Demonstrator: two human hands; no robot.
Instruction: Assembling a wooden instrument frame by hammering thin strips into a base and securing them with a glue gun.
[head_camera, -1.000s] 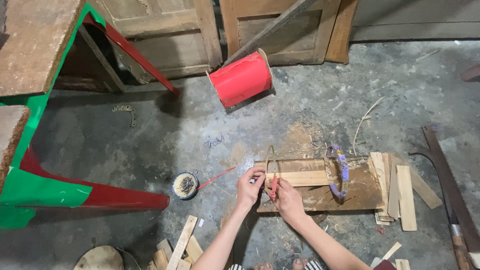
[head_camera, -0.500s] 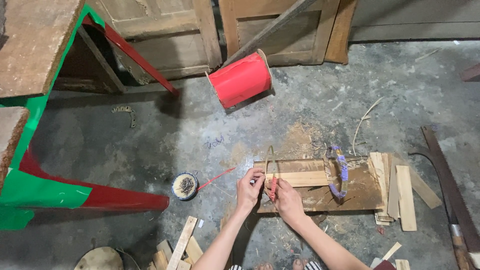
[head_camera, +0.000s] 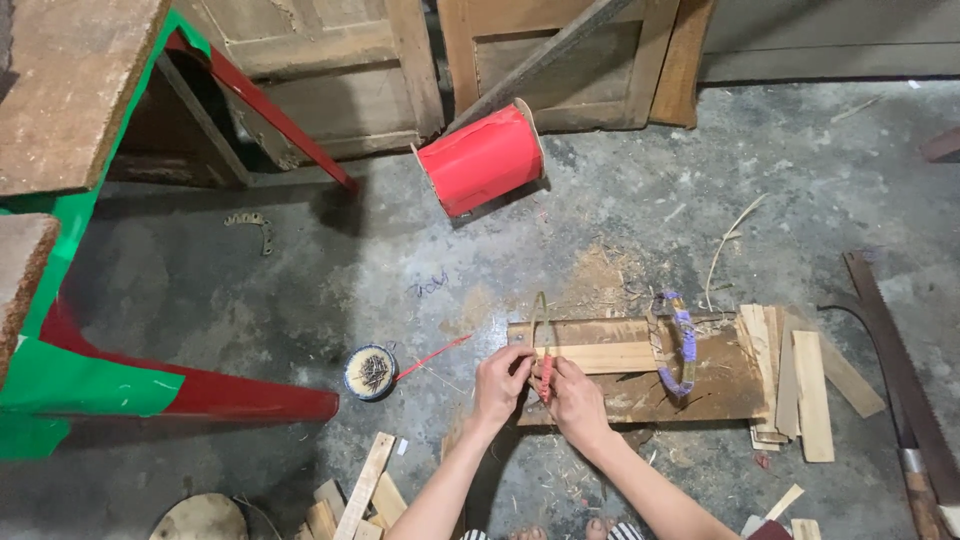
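Two hands meet over a flat brown board (head_camera: 640, 395) on the gray, dusty floor (head_camera: 640, 230). The left hand (head_camera: 503, 383) and right hand (head_camera: 573, 397) both pinch a thin bent strip (head_camera: 541, 318) with a red part. Pale wood pieces (head_camera: 800, 385) lie beside it. A round red spool (head_camera: 482, 158) sits farther off.

red spool (head_camera: 482, 158), tin of nails (head_camera: 371, 372)

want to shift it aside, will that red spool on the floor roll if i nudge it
Probably yes: the red spool lies on its side on bare concrete floor, so a sideways push likely rolls it. It looks fully wound, so maybe heavyish. Its flat end rims may make it curve.
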